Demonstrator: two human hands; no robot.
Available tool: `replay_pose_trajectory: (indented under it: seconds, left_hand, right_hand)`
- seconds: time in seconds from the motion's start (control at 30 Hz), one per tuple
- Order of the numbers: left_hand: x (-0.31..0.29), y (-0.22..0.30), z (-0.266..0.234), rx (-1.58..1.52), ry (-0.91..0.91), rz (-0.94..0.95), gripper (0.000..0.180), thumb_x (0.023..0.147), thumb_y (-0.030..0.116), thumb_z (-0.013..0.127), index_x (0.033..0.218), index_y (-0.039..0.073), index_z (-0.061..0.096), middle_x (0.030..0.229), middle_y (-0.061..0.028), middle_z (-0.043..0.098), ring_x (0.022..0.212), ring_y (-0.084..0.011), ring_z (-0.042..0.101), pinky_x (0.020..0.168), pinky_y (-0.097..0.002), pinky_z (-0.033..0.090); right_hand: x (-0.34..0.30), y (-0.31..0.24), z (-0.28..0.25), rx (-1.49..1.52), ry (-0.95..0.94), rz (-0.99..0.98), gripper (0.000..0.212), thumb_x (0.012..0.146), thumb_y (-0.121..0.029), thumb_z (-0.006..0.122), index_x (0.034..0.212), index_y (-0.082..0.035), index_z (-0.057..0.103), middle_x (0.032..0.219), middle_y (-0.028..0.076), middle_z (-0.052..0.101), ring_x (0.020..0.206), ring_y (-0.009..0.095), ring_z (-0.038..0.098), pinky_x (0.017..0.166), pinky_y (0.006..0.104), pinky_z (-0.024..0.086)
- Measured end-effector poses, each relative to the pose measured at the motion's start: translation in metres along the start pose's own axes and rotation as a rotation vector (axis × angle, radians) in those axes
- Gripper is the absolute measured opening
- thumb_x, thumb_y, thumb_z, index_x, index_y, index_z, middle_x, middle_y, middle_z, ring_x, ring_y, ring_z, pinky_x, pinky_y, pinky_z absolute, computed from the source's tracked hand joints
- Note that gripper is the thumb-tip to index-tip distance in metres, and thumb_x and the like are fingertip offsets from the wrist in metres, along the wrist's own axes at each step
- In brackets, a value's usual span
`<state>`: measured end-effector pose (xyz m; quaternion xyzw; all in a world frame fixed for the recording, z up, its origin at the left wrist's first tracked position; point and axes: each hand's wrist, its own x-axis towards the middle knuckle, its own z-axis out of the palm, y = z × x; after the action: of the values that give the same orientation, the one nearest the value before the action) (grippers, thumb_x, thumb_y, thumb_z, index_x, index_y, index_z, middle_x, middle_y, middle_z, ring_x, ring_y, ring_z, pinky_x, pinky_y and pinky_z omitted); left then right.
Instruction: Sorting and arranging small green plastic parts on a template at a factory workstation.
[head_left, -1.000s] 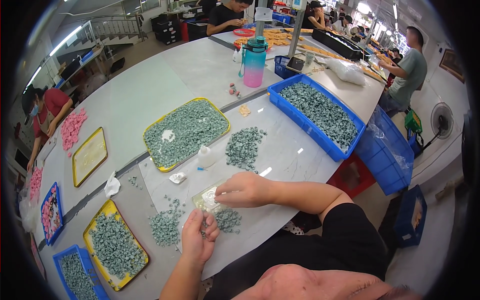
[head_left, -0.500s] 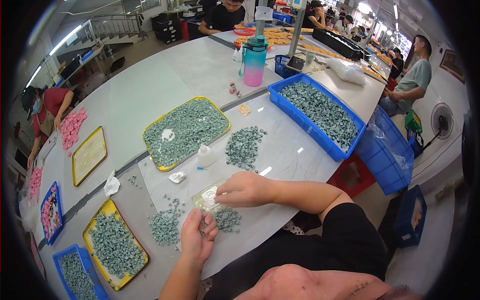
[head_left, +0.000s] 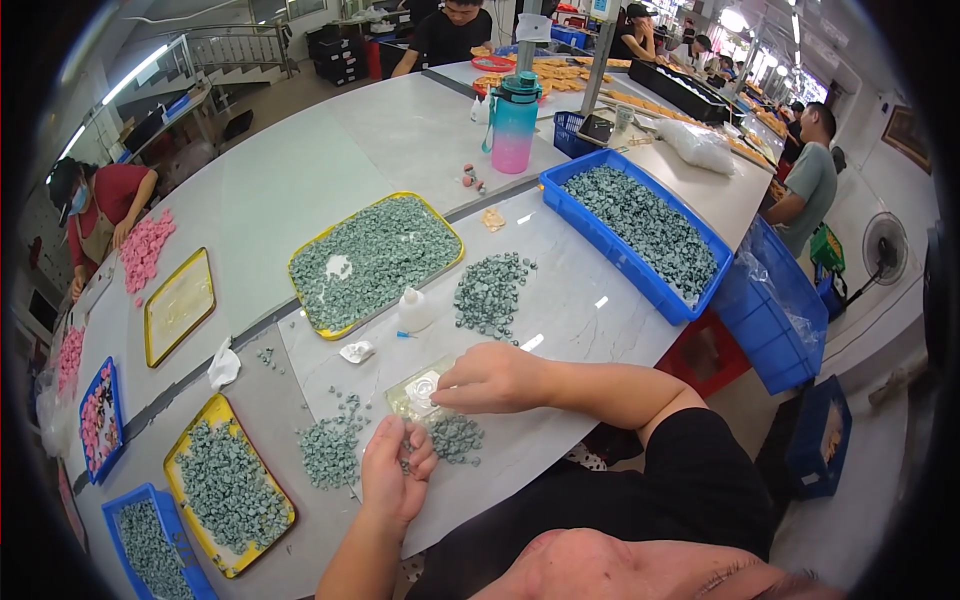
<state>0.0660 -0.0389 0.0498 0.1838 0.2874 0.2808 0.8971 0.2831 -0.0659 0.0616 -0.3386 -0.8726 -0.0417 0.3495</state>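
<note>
My right hand is over a small pale-yellow flat pad bearing a white round dish. Its fingers are pinched together at the dish's edge; whatever they may hold is hidden. Just below, my left hand is curled with thumb against fingers, and anything in it is too small to make out. Small grey-green pieces lie in a pile beside it and another pile to its left. Beyond my hands are a third pile, a white squeeze bottle and a crumpled white tissue.
A yellow-rimmed tray and a blue bin hold more green pieces. At left are another yellow tray and a blue bin. A blue-pink bottle stands farther back. Co-workers sit around the table; one person stands at right.
My hands keep nearly the same pose at the dish. The standing person at right has turned away, and the co-worker at far left has shifted their arms. The whole view has moved slightly.
</note>
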Motion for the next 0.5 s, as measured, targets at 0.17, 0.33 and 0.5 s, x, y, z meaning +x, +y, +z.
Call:
replay_pose_trajectory:
  seconds: [0.17,0.33,0.5]
  left_hand:
    - [0.0012,-0.0007,-0.0019,-0.007,-0.001,0.012,0.017,0.095,0.021,0.042,0.086,0.007,0.045,0.069,-0.0027,0.043,0.052,-0.0092,0.034,0.043,-0.0209,0.027]
    - [0.0006,-0.0003,-0.0022,-0.016,0.002,0.019,0.016,0.095,0.02,0.042,0.086,0.007,0.044,0.07,-0.0027,0.043,0.052,-0.009,0.034,0.043,-0.0207,0.027]
    - [-0.0002,0.0002,-0.0027,-0.008,-0.007,0.016,0.015,0.095,0.02,0.042,0.087,0.007,0.044,0.07,-0.0028,0.043,0.052,-0.009,0.034,0.043,-0.0205,0.027]
  right_hand:
    - [-0.0003,0.0011,0.0011,-0.003,0.01,-0.007,0.022,0.072,-0.006,0.063,0.095,-0.004,0.062,0.089,0.006,0.063,0.068,0.02,0.059,0.053,0.031,0.045]
    - [0.0006,0.001,0.0016,0.003,0.011,-0.005,0.023,0.072,-0.005,0.063,0.095,-0.004,0.062,0.089,0.006,0.062,0.067,0.02,0.059,0.052,0.0309,0.045]
    - [0.0014,0.0007,0.0023,0.005,0.019,-0.013,0.022,0.072,-0.005,0.064,0.095,-0.003,0.062,0.088,0.007,0.063,0.066,0.02,0.059,0.051,0.0312,0.045]
